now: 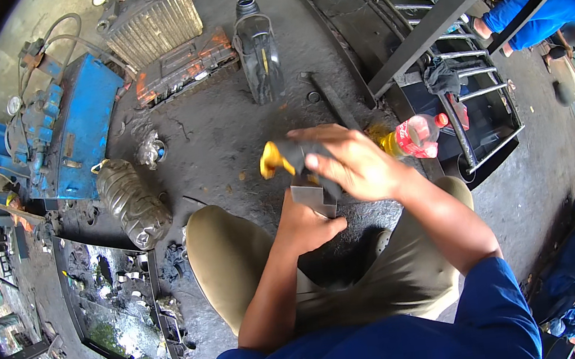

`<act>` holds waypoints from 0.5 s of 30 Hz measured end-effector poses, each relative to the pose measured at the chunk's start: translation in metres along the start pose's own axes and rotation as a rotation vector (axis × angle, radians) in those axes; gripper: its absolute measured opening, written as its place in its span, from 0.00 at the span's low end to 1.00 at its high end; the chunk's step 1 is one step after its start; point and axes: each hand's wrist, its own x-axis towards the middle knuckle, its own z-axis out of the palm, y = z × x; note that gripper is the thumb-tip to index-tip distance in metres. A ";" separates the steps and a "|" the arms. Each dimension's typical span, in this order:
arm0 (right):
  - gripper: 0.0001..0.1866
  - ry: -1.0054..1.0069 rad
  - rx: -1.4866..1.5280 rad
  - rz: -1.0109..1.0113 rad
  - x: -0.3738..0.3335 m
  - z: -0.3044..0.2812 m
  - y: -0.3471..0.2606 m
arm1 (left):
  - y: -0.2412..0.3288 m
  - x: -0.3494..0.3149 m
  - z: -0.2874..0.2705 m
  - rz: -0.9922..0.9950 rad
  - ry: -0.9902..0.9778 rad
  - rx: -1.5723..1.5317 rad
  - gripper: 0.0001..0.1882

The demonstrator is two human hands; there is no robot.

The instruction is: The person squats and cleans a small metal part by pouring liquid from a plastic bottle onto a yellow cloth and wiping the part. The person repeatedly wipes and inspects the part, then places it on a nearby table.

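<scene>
Head view: The left hand (305, 226) grips the grey metal piece (314, 199), fingers closed around it, between the knees. The piece's long axis slants from upper left to lower right, lower end toward the person. The right hand (358, 163) closes its fingers over the black-and-yellow tool (273, 161); the tool's yellow end points left. Blur obscures the exact tool-to-metal contact.

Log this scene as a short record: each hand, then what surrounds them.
Left hand: grips a grey, flat-sided metal piece
Right hand: holds a yellow-and-black object, kind unclear
Right of hands: red-labelled, red-capped plastic bottle
Left floor: large, brownish translucent plastic bottle
Upper left: blue metal machine with round gauges
</scene>
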 end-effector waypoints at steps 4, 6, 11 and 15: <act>0.24 -0.156 -0.104 -0.378 -0.009 0.003 0.019 | 0.007 -0.001 0.002 0.154 0.060 0.091 0.33; 0.25 -0.082 0.017 -0.294 -0.010 0.004 0.023 | 0.009 -0.002 -0.001 0.046 0.064 -0.127 0.36; 0.24 0.085 0.058 -0.155 -0.009 0.009 0.003 | 0.005 0.004 -0.007 -0.342 0.014 -0.590 0.40; 0.24 -0.209 -0.248 -0.476 -0.013 0.016 -0.012 | -0.005 0.004 -0.007 -0.096 0.098 -0.381 0.34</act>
